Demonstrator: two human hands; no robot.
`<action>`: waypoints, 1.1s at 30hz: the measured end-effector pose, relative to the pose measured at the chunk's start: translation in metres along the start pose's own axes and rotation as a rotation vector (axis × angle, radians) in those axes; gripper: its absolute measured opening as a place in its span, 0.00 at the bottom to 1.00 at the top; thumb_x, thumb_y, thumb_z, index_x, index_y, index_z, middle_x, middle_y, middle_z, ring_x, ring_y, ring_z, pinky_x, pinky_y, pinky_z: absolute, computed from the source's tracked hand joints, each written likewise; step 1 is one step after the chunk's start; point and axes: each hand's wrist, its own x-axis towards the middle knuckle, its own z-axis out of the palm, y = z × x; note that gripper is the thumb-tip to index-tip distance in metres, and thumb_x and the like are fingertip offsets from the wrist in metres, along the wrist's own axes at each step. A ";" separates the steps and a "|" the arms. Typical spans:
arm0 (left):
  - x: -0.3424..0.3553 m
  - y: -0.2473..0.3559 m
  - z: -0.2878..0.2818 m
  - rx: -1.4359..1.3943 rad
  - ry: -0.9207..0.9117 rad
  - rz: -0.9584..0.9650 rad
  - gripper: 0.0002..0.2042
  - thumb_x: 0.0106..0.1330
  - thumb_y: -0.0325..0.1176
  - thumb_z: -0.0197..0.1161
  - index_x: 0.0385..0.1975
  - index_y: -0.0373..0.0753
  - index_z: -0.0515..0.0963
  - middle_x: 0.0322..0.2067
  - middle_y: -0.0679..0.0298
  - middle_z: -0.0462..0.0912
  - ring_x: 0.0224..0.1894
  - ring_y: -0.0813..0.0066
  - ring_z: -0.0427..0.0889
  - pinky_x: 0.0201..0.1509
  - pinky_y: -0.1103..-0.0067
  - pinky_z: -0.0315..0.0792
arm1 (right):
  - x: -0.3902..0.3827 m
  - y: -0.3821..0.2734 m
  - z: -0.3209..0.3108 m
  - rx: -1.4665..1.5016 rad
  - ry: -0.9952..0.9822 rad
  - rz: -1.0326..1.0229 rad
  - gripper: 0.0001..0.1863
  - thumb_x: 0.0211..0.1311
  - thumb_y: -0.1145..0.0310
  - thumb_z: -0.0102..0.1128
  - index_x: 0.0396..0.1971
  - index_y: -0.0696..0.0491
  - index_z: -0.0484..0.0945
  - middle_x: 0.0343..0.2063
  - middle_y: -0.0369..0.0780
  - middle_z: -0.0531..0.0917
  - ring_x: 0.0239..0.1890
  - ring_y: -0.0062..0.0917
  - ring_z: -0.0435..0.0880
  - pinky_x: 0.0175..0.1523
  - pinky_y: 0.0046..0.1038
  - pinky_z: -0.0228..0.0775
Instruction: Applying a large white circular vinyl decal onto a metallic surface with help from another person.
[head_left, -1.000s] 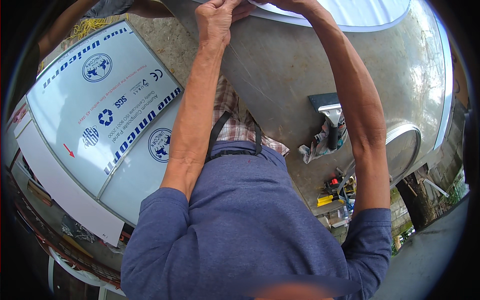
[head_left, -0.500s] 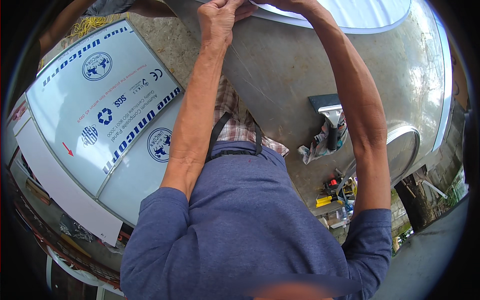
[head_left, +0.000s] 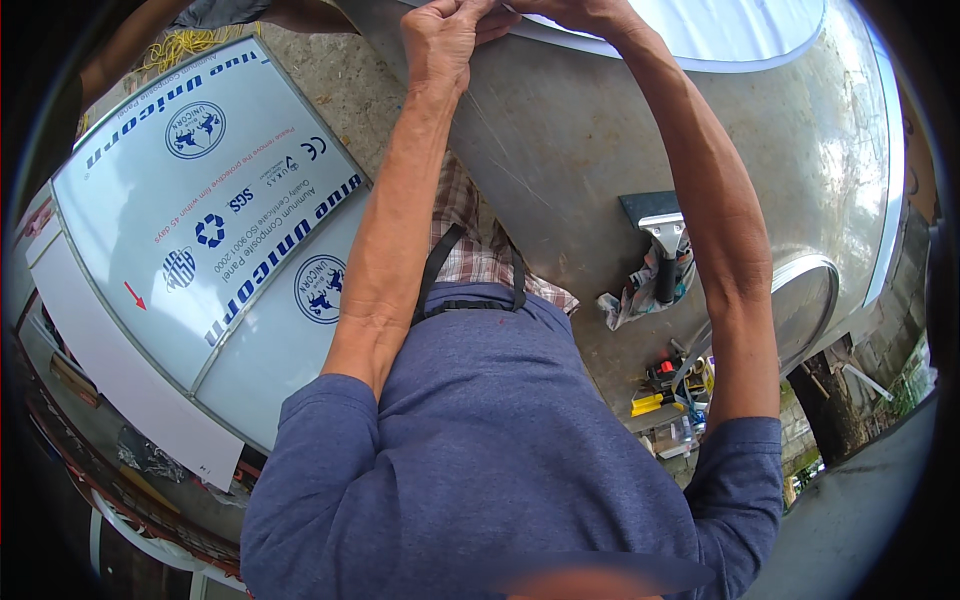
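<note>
At the top edge, my left hand (head_left: 445, 30) has thumb and fingers closed on the edge of a white curved piece (head_left: 720, 30), which lies on a worn grey metal table (head_left: 540, 140). My right hand (head_left: 590, 20) is beside it on the same piece, fingers bent and partly cropped by the frame, so their exact hold is hard to see. Below, between my right forearm and the table's edge, a wide blade tool with a black handle (head_left: 665, 270) rests on a crumpled printed cloth (head_left: 625, 305).
Large printed panels (head_left: 200, 240) lie at left over a white board (head_left: 120, 370). Another person's arm (head_left: 120, 60) is at upper left by yellow cord (head_left: 175, 50). Coiled metal strip (head_left: 825, 290) and several small tools (head_left: 655, 400) are at lower right, near the table's edge.
Both my hands and the white piece have shifted very slightly down in the picture, with my left hand a little further right. Otherwise little differs.
</note>
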 end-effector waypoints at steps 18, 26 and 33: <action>-0.001 0.002 0.006 -0.017 0.005 -0.003 0.11 0.69 0.30 0.61 0.35 0.25 0.81 0.32 0.55 0.87 0.33 0.68 0.88 0.42 0.75 0.83 | -0.005 -0.011 -0.011 -0.017 -0.021 0.018 0.08 0.54 0.72 0.66 0.31 0.62 0.85 0.26 0.45 0.86 0.27 0.28 0.86 0.34 0.29 0.78; -0.002 -0.002 0.003 -0.065 0.000 -0.017 0.11 0.70 0.31 0.61 0.37 0.26 0.81 0.33 0.55 0.86 0.34 0.67 0.88 0.43 0.75 0.83 | -0.004 -0.011 -0.010 -0.030 -0.020 -0.032 0.08 0.53 0.72 0.66 0.31 0.61 0.85 0.28 0.45 0.86 0.29 0.30 0.86 0.35 0.29 0.79; -0.002 -0.006 0.002 -0.051 0.034 -0.033 0.12 0.70 0.32 0.60 0.37 0.25 0.81 0.33 0.54 0.86 0.34 0.67 0.88 0.42 0.75 0.83 | 0.000 -0.013 -0.011 -0.026 -0.060 0.007 0.09 0.53 0.72 0.65 0.31 0.62 0.85 0.27 0.46 0.86 0.28 0.30 0.86 0.35 0.29 0.78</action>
